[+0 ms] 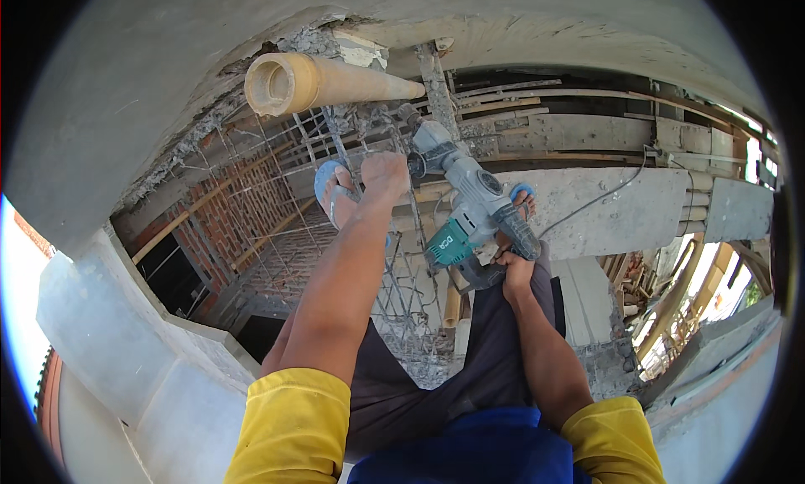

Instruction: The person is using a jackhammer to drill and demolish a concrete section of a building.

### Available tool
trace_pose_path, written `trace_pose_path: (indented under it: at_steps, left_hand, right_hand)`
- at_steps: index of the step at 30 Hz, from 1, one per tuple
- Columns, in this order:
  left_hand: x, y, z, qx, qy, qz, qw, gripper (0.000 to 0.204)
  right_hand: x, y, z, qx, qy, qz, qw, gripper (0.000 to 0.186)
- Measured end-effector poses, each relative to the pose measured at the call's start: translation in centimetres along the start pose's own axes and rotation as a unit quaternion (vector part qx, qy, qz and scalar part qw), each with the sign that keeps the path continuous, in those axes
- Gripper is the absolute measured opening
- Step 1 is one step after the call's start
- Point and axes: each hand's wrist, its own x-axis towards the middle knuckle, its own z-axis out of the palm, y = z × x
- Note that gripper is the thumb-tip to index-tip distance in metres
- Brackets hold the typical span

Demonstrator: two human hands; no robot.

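Observation:
A grey and teal demolition hammer [475, 190] lies slanted in front of me, its nose toward the upper left. My right hand [517, 274] is closed round its rear handle, near the black grip [521, 232]. At its front collar, my left hand [386, 175] makes a fist around the side handle, most of which the fingers hide. The nose reaches the broken concrete and exposed steel bars [335, 136] beside a narrow concrete post [436, 85]. Where the bit's tip meets the concrete I cannot make out. Just above lies a beige plastic pipe [356, 83], its open end toward the left.
My feet, in blue flip-flops [329, 182], stand apart over a mesh of bare rebar [407, 291] with gaps showing a lower level and a brick wall [226, 207]. A cable [599, 200] crosses the concrete slab [616, 220] on the right. Wooden planks [511, 102] lie beyond.

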Motion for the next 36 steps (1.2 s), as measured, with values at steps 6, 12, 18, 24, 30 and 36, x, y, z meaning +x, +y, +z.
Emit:
trace_pose_path:
  at_steps: [6, 12, 18, 24, 30, 36]
  left_hand:
    - [-3.0, 1.6, 2.3, -0.033, 0.002, -0.011, 0.999, 0.019]
    - [-2.5, 2.0, 3.0, -0.037, 0.034, -0.025, 0.998, 0.018]
    - [-1.9, 0.7, 3.3, -0.069, 0.067, -0.026, 0.995, 0.017]
    - [-0.4, -0.2, 1.4, -0.049, 0.047, -0.027, 0.997, 0.017]
    - [0.5, -0.7, 1.6, -0.024, 0.036, -0.026, 0.999, 0.014]
    - [0.8, -0.8, 1.9, -0.033, 0.034, -0.034, 0.998, 0.015]
  right_hand:
    - [-2.5, -0.3, -3.3, 0.016, 0.002, 0.042, 0.999, 0.026]
    - [-2.7, 1.4, -3.3, 0.046, -0.002, 0.093, 0.995, 0.027]
    - [-0.8, 1.1, -2.9, 0.027, -0.028, 0.075, 0.996, 0.027]
    - [-0.1, 0.8, -0.9, 0.041, -0.024, 0.072, 0.996, 0.025]
    - [0.9, 0.0, 0.2, 0.021, -0.019, 0.04, 0.999, 0.021]
    - [1.9, -0.8, 1.0, 0.022, -0.021, -0.001, 1.0, 0.023]
